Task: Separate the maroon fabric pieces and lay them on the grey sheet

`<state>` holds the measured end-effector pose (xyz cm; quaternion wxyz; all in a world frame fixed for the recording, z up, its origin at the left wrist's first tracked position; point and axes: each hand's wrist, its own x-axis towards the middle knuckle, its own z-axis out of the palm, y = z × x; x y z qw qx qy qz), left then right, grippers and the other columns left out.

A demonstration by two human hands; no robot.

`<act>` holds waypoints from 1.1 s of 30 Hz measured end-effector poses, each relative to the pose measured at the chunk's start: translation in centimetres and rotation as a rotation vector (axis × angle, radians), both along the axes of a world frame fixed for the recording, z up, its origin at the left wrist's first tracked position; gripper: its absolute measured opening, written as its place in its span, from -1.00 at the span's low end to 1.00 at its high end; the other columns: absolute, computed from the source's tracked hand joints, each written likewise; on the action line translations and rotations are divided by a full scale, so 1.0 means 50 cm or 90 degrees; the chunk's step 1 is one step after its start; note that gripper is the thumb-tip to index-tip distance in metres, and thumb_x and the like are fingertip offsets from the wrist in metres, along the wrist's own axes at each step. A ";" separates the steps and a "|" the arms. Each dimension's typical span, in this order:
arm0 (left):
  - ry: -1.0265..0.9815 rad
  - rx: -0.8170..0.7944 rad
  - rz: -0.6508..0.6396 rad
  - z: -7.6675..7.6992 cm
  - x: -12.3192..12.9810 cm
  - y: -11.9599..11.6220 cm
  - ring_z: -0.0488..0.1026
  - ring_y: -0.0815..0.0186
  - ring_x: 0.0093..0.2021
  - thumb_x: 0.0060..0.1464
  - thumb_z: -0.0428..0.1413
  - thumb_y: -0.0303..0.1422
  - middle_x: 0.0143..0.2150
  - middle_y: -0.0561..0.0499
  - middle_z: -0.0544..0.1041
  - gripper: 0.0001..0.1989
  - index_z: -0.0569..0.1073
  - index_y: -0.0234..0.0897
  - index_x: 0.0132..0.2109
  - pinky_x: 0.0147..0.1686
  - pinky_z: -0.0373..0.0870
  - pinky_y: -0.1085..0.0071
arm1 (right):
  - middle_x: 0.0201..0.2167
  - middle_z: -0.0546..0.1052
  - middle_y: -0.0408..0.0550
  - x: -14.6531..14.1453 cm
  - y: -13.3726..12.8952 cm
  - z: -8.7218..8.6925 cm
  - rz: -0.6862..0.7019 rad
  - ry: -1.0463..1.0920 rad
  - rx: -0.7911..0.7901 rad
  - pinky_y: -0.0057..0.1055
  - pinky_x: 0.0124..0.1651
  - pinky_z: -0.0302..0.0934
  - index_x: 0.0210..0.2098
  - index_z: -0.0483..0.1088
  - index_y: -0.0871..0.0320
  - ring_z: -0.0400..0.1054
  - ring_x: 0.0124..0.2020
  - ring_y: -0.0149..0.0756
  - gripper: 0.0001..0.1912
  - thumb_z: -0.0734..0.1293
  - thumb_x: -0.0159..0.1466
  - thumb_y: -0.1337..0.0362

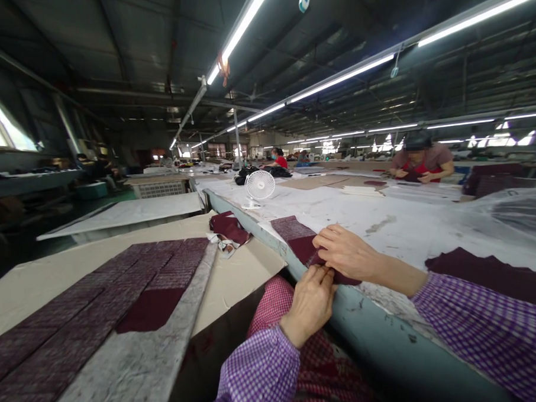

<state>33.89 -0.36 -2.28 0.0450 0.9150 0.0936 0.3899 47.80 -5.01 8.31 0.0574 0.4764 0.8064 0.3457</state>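
Observation:
A maroon fabric piece [298, 238] with a speckled far end lies at the edge of the white-topped table [398, 242]. My left hand [314, 294] has its fingers bent and pressed on the near edge of this piece. Just above it, my right hand [345, 251] is closed over the same fabric, its fingertips meeting those of the left. Exactly how the cloth sits between the fingers is hidden. On the board to the left, a plain maroon piece [151, 310] rests beside overlapping rows of speckled maroon pieces [121, 290].
A small white fan [259, 186] stands ahead on the table. Maroon scraps [229, 227] lie on the left board's corner. More maroon fabric [493, 274] is at right, near clear plastic [526, 213]. A co-worker [419, 159] handles dark cloth across the table.

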 end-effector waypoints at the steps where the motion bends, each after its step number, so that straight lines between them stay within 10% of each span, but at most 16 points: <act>1: 0.005 0.004 0.005 -0.001 0.001 -0.001 0.34 0.17 0.05 0.22 -0.10 -0.40 0.05 -0.17 0.44 -0.64 0.34 -0.45 0.10 0.09 0.34 0.22 | -0.37 0.41 -0.01 0.002 0.004 -0.002 -0.003 0.004 -0.012 -0.27 -0.22 -0.04 -0.42 0.41 0.20 0.19 -0.26 -0.21 -0.86 0.26 0.24 0.34; 9: 0.063 0.015 0.044 0.001 0.007 -0.005 0.26 0.10 0.19 0.21 -0.09 -0.36 0.17 -0.28 0.33 -0.65 0.32 -0.46 0.07 0.20 0.21 0.16 | -0.34 0.48 -0.07 0.029 0.038 -0.011 -0.097 0.138 -0.123 -0.39 -0.25 0.02 -0.35 0.42 0.15 0.30 -0.30 -0.31 -0.77 0.16 0.32 0.27; 13: 0.082 0.009 0.037 0.009 0.006 -0.004 0.25 0.11 0.20 0.21 -0.09 -0.33 0.16 -0.25 0.34 -0.69 0.33 -0.40 0.03 0.17 0.24 0.18 | -0.26 0.50 0.07 0.135 0.077 0.053 -0.480 0.433 0.187 -0.39 -0.24 0.08 -0.27 0.45 0.20 0.34 -0.25 -0.23 -0.71 0.16 0.30 0.18; 16: 0.080 -0.012 0.038 0.008 0.006 -0.001 0.27 0.15 0.19 0.19 -0.06 -0.34 0.15 -0.21 0.36 -0.70 0.33 -0.36 0.03 0.16 0.26 0.21 | -0.21 0.48 0.28 0.233 0.088 0.111 -0.598 0.510 0.319 -0.28 -0.21 0.10 -0.15 0.42 0.34 0.34 -0.20 -0.08 -0.62 0.06 0.32 0.25; 25: -0.036 -0.048 0.024 0.038 0.012 0.002 0.19 0.03 0.17 0.19 -0.03 -0.24 0.08 -0.17 0.38 -0.72 0.48 -0.32 -0.18 0.16 0.12 -0.05 | -0.39 0.54 0.03 0.276 0.004 0.141 -0.480 0.710 0.221 -0.31 -0.31 0.17 -0.37 0.46 0.19 0.37 -0.34 -0.15 -0.73 0.25 0.14 0.12; 28: -0.107 -0.262 -0.061 0.069 0.024 -0.005 0.26 0.04 0.08 0.16 0.01 -0.19 0.03 -0.22 0.37 -0.65 0.42 -0.34 -0.04 0.07 0.23 -0.05 | -0.42 0.53 -0.04 0.232 -0.029 0.138 -0.401 0.679 0.185 -0.33 -0.31 0.18 -0.39 0.45 0.16 0.38 -0.36 -0.19 -0.70 0.23 0.13 0.06; 33: -0.150 -0.977 -0.465 0.108 0.032 -0.031 0.41 0.08 -0.04 0.10 -0.12 0.12 0.02 -0.32 0.38 -0.33 0.25 -0.39 0.08 -0.15 0.46 0.09 | -0.35 0.53 -0.04 0.092 -0.089 0.110 -0.222 0.540 0.131 -0.34 -0.23 0.17 -0.36 0.41 0.13 0.37 -0.31 -0.23 -0.72 0.18 0.24 0.10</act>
